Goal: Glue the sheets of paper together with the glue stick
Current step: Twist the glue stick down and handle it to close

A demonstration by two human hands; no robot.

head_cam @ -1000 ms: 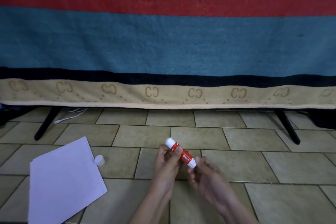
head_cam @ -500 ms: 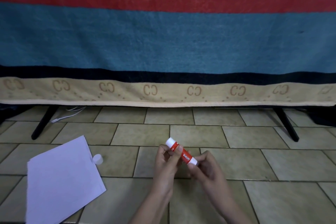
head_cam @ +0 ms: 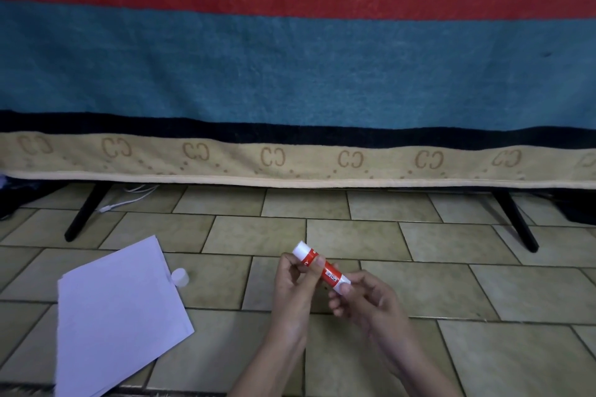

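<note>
Both hands raised over tiled floor (head_cam: 419, 284), holding glue stick (head_cam: 322, 269) between them. Left hand (head_cam: 298, 287) pinches upper part of tube, thumb laid across red label, fingers curled behind. Right hand (head_cam: 367, 300) grips lower white end with curled fingertips. Stick tilted, white tip up-left. Stack of paper sheets (head_cam: 119, 316) lies on floor at left, well apart from hands. White cap (head_cam: 180, 277) on floor, touching stack's right edge.

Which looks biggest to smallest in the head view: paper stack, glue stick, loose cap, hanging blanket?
1. Hanging blanket
2. Paper stack
3. Glue stick, held in both hands, partly covered by fingers
4. Loose cap
Blanket hangs farther back, so it is truly largest.
</note>
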